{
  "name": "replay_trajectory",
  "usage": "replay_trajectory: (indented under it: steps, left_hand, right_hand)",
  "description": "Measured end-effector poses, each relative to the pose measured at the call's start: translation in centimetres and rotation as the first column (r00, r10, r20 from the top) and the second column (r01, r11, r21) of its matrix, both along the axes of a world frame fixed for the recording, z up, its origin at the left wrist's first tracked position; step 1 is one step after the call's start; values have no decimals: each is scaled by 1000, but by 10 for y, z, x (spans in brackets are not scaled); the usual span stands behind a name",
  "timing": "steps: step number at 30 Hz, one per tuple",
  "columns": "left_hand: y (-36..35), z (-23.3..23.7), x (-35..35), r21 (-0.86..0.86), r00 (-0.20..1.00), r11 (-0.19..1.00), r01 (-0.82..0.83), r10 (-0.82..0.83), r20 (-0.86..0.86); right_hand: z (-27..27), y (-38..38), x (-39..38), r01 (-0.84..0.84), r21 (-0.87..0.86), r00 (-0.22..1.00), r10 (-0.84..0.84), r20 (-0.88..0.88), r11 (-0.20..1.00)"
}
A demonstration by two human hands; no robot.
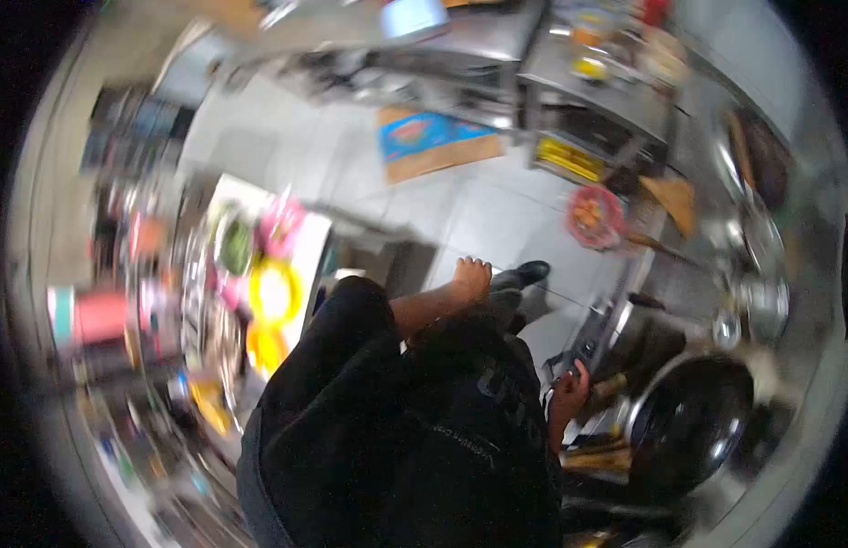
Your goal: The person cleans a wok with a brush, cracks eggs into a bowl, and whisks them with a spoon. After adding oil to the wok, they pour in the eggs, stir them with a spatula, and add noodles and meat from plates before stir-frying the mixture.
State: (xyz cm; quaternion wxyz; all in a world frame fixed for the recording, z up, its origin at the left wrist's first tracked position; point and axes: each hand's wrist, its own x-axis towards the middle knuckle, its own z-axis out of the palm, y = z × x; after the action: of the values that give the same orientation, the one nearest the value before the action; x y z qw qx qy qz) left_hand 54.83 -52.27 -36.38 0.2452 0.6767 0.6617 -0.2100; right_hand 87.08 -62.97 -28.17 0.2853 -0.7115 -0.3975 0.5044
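Observation:
My left hand (471,279) hangs in front of the black shirt (397,411), above the tiled floor. Its fingers are curled in and nothing shows in them. Lower right, my right hand (568,398) is at the front edge of the stove, close to the dark controls (586,349); its fingers are bent and a little apart, and whether they touch the controls is unclear. A large dark wok (694,420) sits just right of this hand.
A dark shoe (534,271) is on the tiles. A flattened cardboard piece (442,146) lies on the floor. A pink basket (596,217) holds orange items. Metal tables (470,36) stand beyond. At left, blurred yellow bowls (274,292) and greens (234,245) sit on a white surface.

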Motion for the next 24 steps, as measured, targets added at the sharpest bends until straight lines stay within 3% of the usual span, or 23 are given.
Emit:
replay_trajectory:
  steps: [1,3,7,9,10,12,13,16,20,21,23,24]
  left_hand:
    - [-34,0,-19,-1,994,994,-109,109,-22]
    - [-89,-1,-51,-115,932,939,-323,337,131]
    - [-205,-32,-89,-96,734,799,-594,587,340]
    - [-248,-46,-105,-132,576,661,-738,720,386]
    - [-265,-46,-108,-130,542,629,-767,742,396]
    - [-289,-48,-120,-174,362,453,-874,847,390]
    - [-299,-52,-126,-174,338,432,-885,853,398]
    - [-317,-54,-136,-120,101,172,-978,888,448]
    - [-299,-34,-169,-254,-95,49,-966,847,523]
    - [-288,-27,-187,-259,-89,59,-964,847,524]
    - [-263,-8,-210,-138,19,170,-976,692,722]
    - [-252,4,-223,-110,30,170,-979,659,751]
  right_hand:
    - [2,8,-1,-208,73,973,199,114,975]
    - [-38,12,-4,-348,224,936,324,138,910]
    - [-67,35,-19,-632,203,775,599,203,748]
    - [-63,51,-38,-774,80,629,749,209,628]
    - [-61,58,-49,-806,115,590,777,219,580]
    - [-56,69,-79,-855,103,517,823,238,508]
    - [-52,74,-95,-879,89,475,845,246,468]
    - [-59,90,-136,-933,27,353,897,265,359]
    - [-67,106,-179,-974,-44,204,944,260,223]
    - [-82,112,-191,-972,-48,212,941,263,232]
    - [-110,120,-183,-952,-143,241,951,193,270]
    - [-79,121,-205,-952,-190,185,947,264,239]
